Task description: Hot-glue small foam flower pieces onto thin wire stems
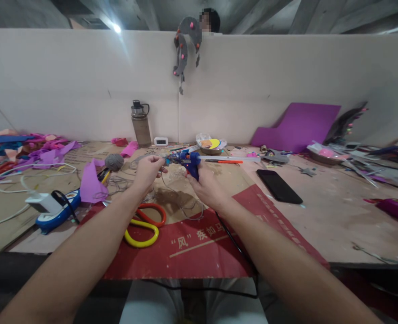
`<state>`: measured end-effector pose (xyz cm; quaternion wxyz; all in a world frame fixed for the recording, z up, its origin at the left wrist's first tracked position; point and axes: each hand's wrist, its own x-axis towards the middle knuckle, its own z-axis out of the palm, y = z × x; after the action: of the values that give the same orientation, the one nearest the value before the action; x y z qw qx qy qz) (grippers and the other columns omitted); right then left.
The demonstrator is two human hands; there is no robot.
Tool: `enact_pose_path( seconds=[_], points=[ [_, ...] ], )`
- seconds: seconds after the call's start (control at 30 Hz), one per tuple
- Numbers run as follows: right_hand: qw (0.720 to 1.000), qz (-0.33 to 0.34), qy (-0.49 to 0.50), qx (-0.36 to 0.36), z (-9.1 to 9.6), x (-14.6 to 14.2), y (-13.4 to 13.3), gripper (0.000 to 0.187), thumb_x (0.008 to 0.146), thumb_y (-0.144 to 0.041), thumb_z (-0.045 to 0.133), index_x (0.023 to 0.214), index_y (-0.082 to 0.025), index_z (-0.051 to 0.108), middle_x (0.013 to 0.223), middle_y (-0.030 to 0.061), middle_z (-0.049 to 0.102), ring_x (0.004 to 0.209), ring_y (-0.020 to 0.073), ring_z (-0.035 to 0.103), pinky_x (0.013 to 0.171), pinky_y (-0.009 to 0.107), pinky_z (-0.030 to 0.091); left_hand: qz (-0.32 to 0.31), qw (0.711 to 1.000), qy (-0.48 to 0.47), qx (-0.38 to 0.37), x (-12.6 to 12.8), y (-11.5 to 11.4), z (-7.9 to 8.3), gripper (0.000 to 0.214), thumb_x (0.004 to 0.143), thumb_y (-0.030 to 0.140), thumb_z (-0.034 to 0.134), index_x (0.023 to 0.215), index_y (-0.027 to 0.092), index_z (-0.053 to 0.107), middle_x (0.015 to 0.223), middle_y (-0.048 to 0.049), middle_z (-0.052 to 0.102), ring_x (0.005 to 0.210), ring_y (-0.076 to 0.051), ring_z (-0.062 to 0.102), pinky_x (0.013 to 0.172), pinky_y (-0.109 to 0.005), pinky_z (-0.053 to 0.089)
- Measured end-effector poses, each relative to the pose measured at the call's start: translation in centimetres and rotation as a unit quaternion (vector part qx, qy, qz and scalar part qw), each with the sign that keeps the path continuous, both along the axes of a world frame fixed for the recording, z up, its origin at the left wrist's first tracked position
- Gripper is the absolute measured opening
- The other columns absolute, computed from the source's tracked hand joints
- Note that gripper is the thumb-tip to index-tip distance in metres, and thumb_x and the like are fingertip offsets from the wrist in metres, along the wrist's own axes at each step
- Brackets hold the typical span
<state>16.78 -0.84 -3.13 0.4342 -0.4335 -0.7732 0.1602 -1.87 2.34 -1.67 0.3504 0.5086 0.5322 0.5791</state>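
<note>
Gripping the blue plastic glue gun point(192, 165) by its handle, the right hand's point(207, 182) fingers hold it above the red-and-brown printed cardboard point(212, 256) on the pale worktop point(330, 220) — probably light and stiff, best held there, away from a likely hot tip. The left hand's point(149, 171) fingers press together near that tip — I cannot tell what they pinch.

R grip point(204, 183) w/ glue gun point(192, 164), L grip point(150, 168) nr nozzle point(168, 159)
</note>
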Motion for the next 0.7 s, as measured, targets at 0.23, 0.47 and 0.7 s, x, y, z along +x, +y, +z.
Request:
enact_pose_path(
  seconds=[0.23, 0.47, 0.7],
  points=[
    [1.000, -0.007, -0.007, -0.017, 0.16, 0.00, -0.12, 0.034, 0.086, -0.024, 0.046, 0.119, -0.015, 0.046, 0.096, 0.0115, 0.062, 0.083, 0.0236, 0.058, 0.078, 0.040, 0.047, -0.001, 1.000, 0.000, -0.002, 0.01, 0.00, 0.01, 0.013, 0.066, 0.025, 0.064, 0.072, 0.014, 0.059, 0.060, -0.0007, 0.060, 0.051, -0.011, 0.061, 0.040, -0.017, 0.034],
    [1.000, 0.001, -0.002, -0.023, 0.30, -0.03, -0.30, 0.036, 0.084, -0.021, 0.048, 0.120, -0.015, 0.047, 0.104, 0.0129, 0.062, 0.090, 0.0239, 0.058, 0.084, 0.040, 0.046, -0.004, 1.000, -0.017, -0.005, -0.33, 0.23, 0.00, 0.019, 0.063, 0.030, 0.067, 0.071, 0.015, 0.058, 0.063, -0.0027, 0.063, 0.054, -0.012, 0.061, 0.042, -0.018, 0.035],
    [0.999, -0.001, 0.020, -0.030, 0.42, 0.01, -0.34, 0.036, 0.084, -0.022, 0.049, 0.119, -0.015, 0.046, 0.100, 0.0117, 0.062, 0.088, 0.0233, 0.058, 0.082, 0.040, 0.047, -0.018, 0.996, -0.083, -0.030, -0.42, 0.27, 0.22, 0.020, 0.059, 0.029, 0.068, 0.070, 0.015, 0.059, 0.068, -0.0009, 0.064, 0.051, -0.008, 0.058, 0.042, -0.017, 0.032]
  ],
)
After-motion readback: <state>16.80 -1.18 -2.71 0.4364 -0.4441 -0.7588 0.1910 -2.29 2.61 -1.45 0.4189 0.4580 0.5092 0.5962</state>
